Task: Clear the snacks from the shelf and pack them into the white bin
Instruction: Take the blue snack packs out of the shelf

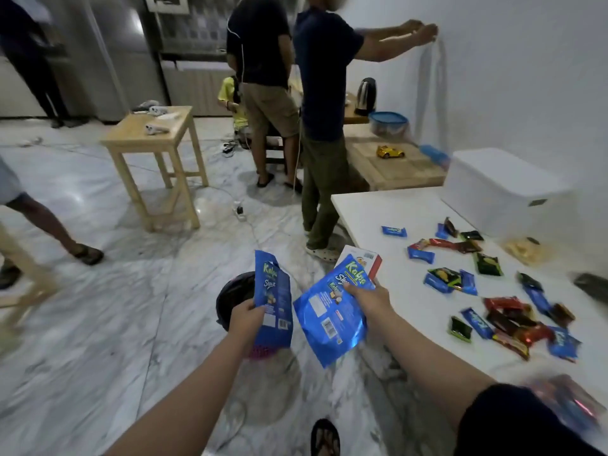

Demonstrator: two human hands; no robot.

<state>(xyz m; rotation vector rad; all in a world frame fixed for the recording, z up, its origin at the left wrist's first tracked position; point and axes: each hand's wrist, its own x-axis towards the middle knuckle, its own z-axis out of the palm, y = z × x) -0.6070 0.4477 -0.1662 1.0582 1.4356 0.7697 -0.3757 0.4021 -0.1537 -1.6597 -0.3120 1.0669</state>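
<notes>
My left hand (246,319) grips a blue Kalpa snack bag (273,301) held upright over the floor. My right hand (368,299) holds a second, larger blue Kalpa bag (330,315) together with a white and red carton (362,260) behind it. Both hands hover just left of the white table (378,212). Several small wrapped snacks in blue, red, green and black lie scattered on the table, such as a blue one (393,231) and a red one (503,303). A white closed bin (500,189) stands at the table's far right against the wall.
A person in dark clothes (324,126) stands close to the table's far corner; others stand behind. A wooden stool-table (154,159) is on the marble floor to the left. A black round object (232,299) sits on the floor under my left hand. Cables run across the floor.
</notes>
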